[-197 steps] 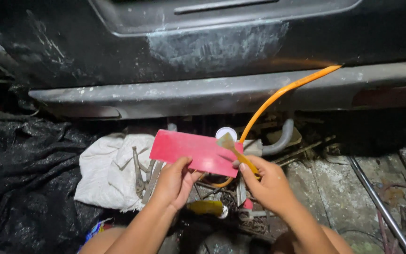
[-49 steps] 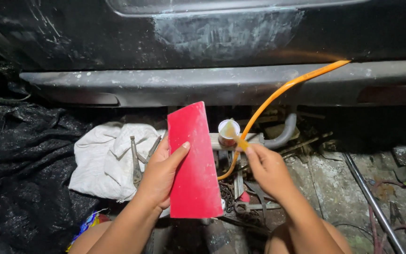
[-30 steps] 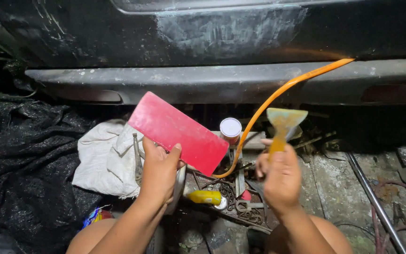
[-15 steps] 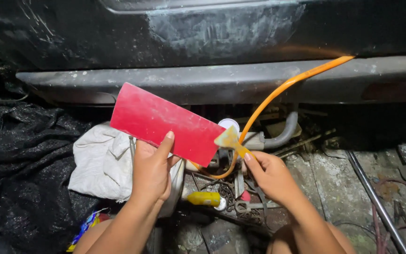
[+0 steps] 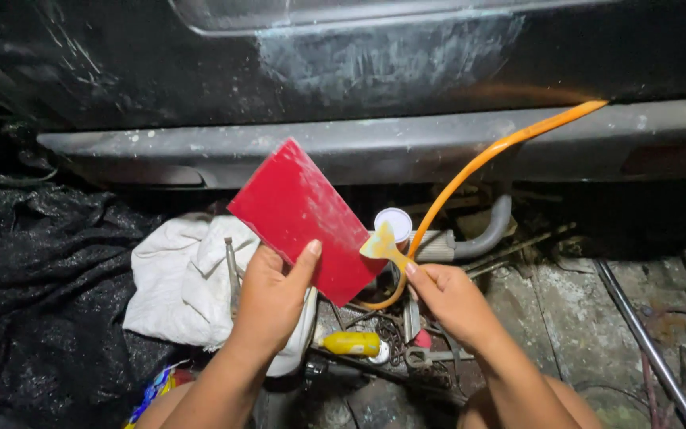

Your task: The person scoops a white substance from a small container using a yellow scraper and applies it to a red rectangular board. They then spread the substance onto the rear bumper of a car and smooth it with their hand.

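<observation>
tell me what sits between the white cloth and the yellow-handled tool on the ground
In the head view, the left hand and wrist cross that stretch, between the crumpled white cloth and the yellow-handled tool; beneath them, a thin metal tool lies on the cloth's edge.

I note one small yellow bottle (image 5: 351, 343) lying on its side among the tools, below the hands. I see no labels, signs or screens.

the red card (image 5: 305, 218) covers the left hand's (image 5: 271, 298) fingers, all but the thumb. the scraper's (image 5: 383, 245) handle is lost inside the right hand (image 5: 452, 298). the orange hose (image 5: 502, 147) slips behind the card lower down. the white cloth (image 5: 184, 282) is partly behind the left hand. the tools (image 5: 391, 349) under the hands are too cluttered to tell apart.
</observation>
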